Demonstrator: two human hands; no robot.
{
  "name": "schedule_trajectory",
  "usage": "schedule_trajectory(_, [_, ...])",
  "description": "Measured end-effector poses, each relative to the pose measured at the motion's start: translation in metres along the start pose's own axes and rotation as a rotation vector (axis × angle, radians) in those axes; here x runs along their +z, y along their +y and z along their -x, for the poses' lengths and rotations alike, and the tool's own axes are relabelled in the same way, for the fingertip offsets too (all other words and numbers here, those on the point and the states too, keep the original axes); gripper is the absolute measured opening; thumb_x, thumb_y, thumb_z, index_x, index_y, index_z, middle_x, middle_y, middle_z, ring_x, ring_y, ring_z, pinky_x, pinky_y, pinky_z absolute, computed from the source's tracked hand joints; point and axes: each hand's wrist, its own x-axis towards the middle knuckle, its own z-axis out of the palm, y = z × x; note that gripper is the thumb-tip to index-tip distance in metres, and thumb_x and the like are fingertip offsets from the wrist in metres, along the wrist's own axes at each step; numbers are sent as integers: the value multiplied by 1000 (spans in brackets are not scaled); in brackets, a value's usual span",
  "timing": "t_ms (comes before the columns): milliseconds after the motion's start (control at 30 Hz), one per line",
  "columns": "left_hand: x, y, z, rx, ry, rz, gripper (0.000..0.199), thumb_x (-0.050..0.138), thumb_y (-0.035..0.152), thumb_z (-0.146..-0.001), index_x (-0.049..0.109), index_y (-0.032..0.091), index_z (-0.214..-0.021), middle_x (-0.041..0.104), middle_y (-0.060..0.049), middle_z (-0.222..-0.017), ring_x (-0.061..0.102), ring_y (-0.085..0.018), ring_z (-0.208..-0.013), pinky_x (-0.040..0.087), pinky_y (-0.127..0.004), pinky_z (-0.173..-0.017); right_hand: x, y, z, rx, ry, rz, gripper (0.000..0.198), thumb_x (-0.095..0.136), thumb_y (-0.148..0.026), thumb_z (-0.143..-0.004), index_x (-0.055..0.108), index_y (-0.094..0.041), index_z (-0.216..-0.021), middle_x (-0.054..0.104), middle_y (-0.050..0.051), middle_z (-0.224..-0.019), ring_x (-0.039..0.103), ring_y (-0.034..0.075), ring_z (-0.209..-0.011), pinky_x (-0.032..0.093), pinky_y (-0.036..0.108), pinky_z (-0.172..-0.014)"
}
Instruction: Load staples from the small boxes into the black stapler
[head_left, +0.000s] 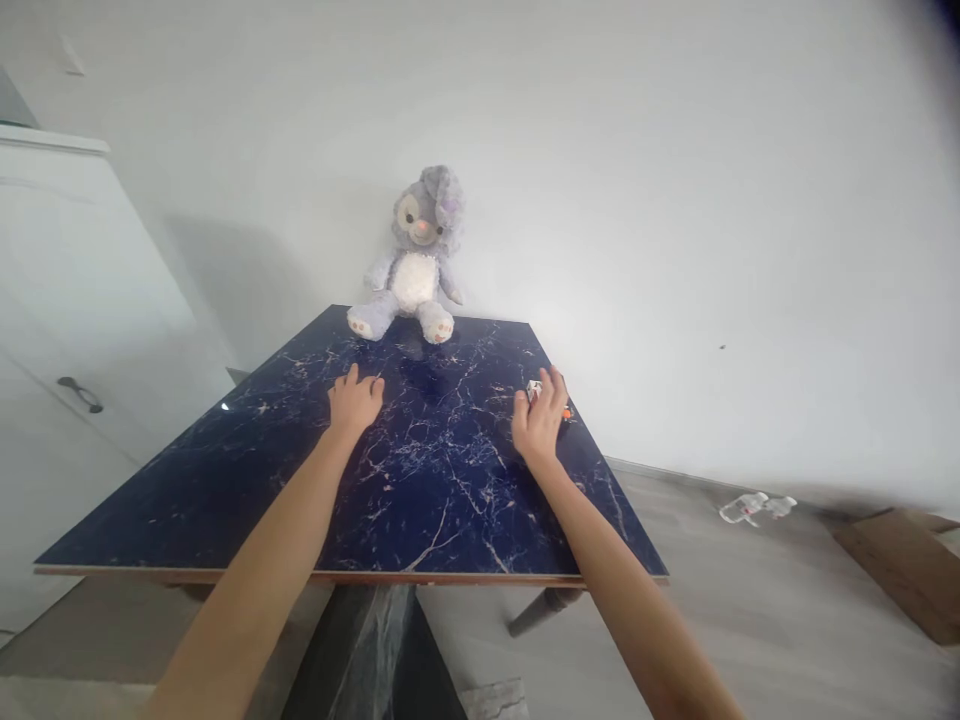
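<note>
My left hand (355,402) rests palm down on the dark blue marble-patterned table (427,480), its fingers spread and nothing in it. Toward the table's right edge, my right hand (541,415) lies over a small boxy object (534,390) with white, red and orange parts. The thumb is on its left side and the fingers cross over it. Most of that object is hidden under the hand, so its kind is unclear. Beyond both hands, a grey-lilac plush rabbit (415,280) with a white belly sits at the table's far edge against the wall.
A white cabinet (82,300) with a dark handle stands to the left. On the floor at right lie clear plastic bottles (744,508) and a cardboard box (900,570). The pale wall (637,200) runs behind the table.
</note>
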Motion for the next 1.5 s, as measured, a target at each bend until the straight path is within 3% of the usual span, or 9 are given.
schedule_trajectory(133, [1,24,6,159,17,31,57,27,53,-99,67,23,-129,33,-9,-161,32,-39,-143,26,-57,-115,28,-37,8,-211,-289,-25,58,32,-40,-101,30,-13,-152,20,18,-163,14,30,-152,23,57,-119])
schedule_trajectory(267, [8,43,11,255,-35,44,60,28,55,-99,57,24,-140,29,-9,-163,23,-37,-149,21,-55,-118,65,-67,5,-131,-332,5,60,33,-36,-100,32,-5,-151,14,21,-164,8,33,-153,18,57,-121])
schedule_trajectory(467, [12,20,1,75,-52,40,77,34,58,-96,26,13,-158,23,-21,-163,20,-45,-149,19,-60,-116,110,-105,-5,5,-506,104,59,37,-16,-93,34,3,-148,32,28,-155,18,39,-149,8,62,-119])
schedule_trajectory(567, [12,5,-1,-15,-96,35,78,28,60,-96,28,10,-156,22,-24,-163,19,-46,-149,18,-62,-116,118,-108,-6,72,-544,121,52,37,-18,-93,45,-1,-141,42,28,-148,29,39,-144,16,61,-116])
schedule_trajectory(733, [14,8,7,22,-177,59,70,28,63,-95,53,18,-143,30,-16,-162,18,-46,-150,17,-65,-117,121,-98,-2,65,-475,134,39,39,-22,-94,62,-4,-119,58,26,-128,44,35,-130,23,52,-114])
schedule_trajectory(867, [8,22,12,92,-30,70,61,31,53,-98,67,14,-127,30,-17,-162,17,-44,-150,20,-62,-118,121,-94,-1,22,-366,116,37,40,-20,-93,63,-5,-118,65,21,-115,51,30,-117,24,47,-113])
schedule_trajectory(1000, [0,31,11,207,115,26,52,31,37,-101,77,16,-107,44,-13,-155,27,-37,-148,25,-56,-119,121,-95,-1,-10,-294,72,36,43,-19,-93,63,-8,-120,66,18,-109,53,29,-110,32,43,-105])
schedule_trajectory(1233, [-3,40,13,372,155,-10,29,54,32,-94,81,24,-88,54,-7,-148,36,-35,-142,34,-51,-113,124,-99,-1,-174,-240,75,37,35,-25,-104,69,-15,-92,70,15,-92,57,29,-105,30,45,-105])
schedule_trajectory(1500, [-1,27,1,261,142,72,41,50,44,-96,80,22,-80,63,-10,-133,44,-36,-128,36,-52,-107,68,-49,-4,-446,-225,111,26,44,-25,-102,66,-19,-90,67,9,-93,58,26,-108,23,50,-118])
